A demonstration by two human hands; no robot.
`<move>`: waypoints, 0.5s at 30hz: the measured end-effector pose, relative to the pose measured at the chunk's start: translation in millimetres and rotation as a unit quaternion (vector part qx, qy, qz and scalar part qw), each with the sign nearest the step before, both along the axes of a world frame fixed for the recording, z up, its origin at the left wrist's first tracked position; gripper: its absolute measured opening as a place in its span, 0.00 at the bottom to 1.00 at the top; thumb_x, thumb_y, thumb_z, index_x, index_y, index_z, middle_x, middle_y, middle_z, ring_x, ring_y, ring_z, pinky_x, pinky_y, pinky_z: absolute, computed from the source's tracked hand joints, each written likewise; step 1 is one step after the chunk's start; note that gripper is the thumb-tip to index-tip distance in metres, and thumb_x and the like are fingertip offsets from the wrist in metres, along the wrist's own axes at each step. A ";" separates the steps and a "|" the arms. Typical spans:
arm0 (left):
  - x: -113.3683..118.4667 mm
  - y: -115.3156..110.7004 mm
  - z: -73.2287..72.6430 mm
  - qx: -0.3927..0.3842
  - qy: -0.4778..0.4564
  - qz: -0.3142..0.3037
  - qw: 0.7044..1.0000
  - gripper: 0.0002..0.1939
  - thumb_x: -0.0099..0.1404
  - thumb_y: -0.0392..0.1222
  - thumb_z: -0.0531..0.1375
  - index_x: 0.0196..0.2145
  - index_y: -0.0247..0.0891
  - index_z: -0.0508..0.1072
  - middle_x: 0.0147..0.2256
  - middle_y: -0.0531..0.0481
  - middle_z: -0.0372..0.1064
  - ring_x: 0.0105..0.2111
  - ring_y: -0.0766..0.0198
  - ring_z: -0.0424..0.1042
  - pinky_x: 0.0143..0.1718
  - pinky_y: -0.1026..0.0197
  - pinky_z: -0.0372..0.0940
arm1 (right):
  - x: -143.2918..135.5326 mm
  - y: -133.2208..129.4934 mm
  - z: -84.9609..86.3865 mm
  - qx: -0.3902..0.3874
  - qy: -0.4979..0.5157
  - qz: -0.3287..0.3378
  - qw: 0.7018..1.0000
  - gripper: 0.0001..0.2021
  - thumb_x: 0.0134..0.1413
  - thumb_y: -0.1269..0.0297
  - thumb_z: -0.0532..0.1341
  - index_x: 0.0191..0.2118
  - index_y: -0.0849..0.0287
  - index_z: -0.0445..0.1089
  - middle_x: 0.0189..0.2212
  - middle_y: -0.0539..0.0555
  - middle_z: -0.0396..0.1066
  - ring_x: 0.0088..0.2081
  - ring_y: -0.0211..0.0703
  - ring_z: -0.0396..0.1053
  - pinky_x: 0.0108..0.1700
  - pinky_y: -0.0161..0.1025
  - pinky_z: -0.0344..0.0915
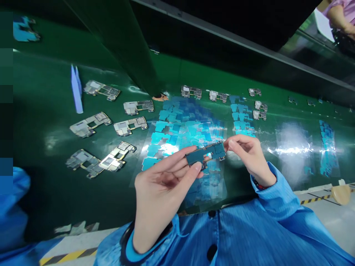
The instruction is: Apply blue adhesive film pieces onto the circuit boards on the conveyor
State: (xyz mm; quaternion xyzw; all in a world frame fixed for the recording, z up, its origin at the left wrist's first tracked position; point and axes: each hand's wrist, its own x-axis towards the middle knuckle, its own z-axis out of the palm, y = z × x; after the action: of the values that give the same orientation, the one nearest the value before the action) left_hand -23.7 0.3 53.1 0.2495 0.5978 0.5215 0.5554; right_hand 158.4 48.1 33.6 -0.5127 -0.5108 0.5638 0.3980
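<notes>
My left hand (166, 181) grips a phone circuit board (196, 157) by its left part, thumb in front and fingers behind. The board's face is dark teal and has a cut-out in it. At the board's right end, my right hand (245, 149) is closed in a pinch, its fingertips right by the corner. Whatever those fingertips hold, if anything, is too small to make out. Below the board lies a clear sheet (222, 186) bearing many bright blue film cut-outs (169, 129).
Several bare circuit boards (131, 125) lie on the green table (111, 199) to the left, near blue tweezers (76, 90). More boards (191, 91) rest farther back. A dark green post (122, 44) rises behind. Another film strip (326, 147) is at right. A person's arm (340, 18) shows top right.
</notes>
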 end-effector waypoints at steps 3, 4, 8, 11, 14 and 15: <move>-0.7 0.5 -1.3 0.002 -0.006 -0.004 1.000 0.14 0.50 0.33 0.70 0.37 0.41 0.82 0.25 0.57 0.76 0.25 0.70 0.75 0.31 0.71 0.75 | 0.7 -4.3 3.7 -0.020 0.020 0.027 0.999 0.10 0.51 0.55 0.67 0.30 0.56 0.77 0.27 0.50 0.77 0.29 0.36 0.75 0.34 0.34 0.73; -0.8 0.7 -1.9 0.002 -0.010 -0.006 1.000 0.14 0.50 0.33 0.70 0.37 0.42 0.82 0.24 0.57 0.76 0.25 0.70 0.75 0.31 0.71 0.75 | 0.2 -6.1 5.4 -0.033 0.027 0.038 0.998 0.09 0.49 0.56 0.69 0.31 0.57 0.77 0.27 0.50 0.77 0.29 0.37 0.75 0.34 0.34 0.74; -0.9 1.1 -4.4 0.005 -0.030 -0.012 0.999 0.15 0.51 0.34 0.70 0.38 0.43 0.81 0.22 0.58 0.74 0.23 0.71 0.74 0.31 0.71 0.75 | -3.6 -11.6 11.1 -0.078 0.039 0.057 0.995 0.09 0.44 0.61 0.72 0.31 0.58 0.77 0.27 0.50 0.77 0.28 0.37 0.75 0.36 0.35 0.75; -1.3 2.5 -6.6 0.022 -0.040 -0.023 0.999 0.14 0.52 0.36 0.71 0.38 0.43 0.81 0.22 0.58 0.74 0.24 0.70 0.75 0.30 0.73 0.74 | -5.2 -13.2 12.5 -0.069 0.032 0.059 0.995 0.09 0.45 0.61 0.71 0.30 0.60 0.76 0.27 0.52 0.78 0.29 0.38 0.75 0.35 0.36 0.76; -3.4 5.8 -13.6 0.027 -0.044 -0.050 0.997 0.13 0.52 0.38 0.71 0.38 0.42 0.80 0.25 0.57 0.77 0.26 0.68 0.77 0.32 0.72 0.75 | -2.9 -10.4 10.5 -0.068 0.046 0.052 0.995 0.09 0.47 0.60 0.71 0.31 0.60 0.76 0.27 0.52 0.78 0.29 0.37 0.76 0.35 0.35 0.76; -4.6 7.7 -17.9 0.022 -0.044 -0.064 0.997 0.14 0.52 0.40 0.71 0.39 0.41 0.80 0.23 0.57 0.76 0.25 0.69 0.76 0.32 0.71 0.75 | -1.4 -6.9 8.9 -0.078 0.056 0.051 0.994 0.10 0.46 0.60 0.71 0.32 0.61 0.76 0.27 0.52 0.78 0.28 0.37 0.76 0.35 0.35 0.76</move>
State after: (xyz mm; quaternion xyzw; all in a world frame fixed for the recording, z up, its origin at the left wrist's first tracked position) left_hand -28.3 8.0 35.3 0.2764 0.5442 0.5083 0.6076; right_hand 157.0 41.2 42.6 -0.4831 -0.4680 0.6492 0.3552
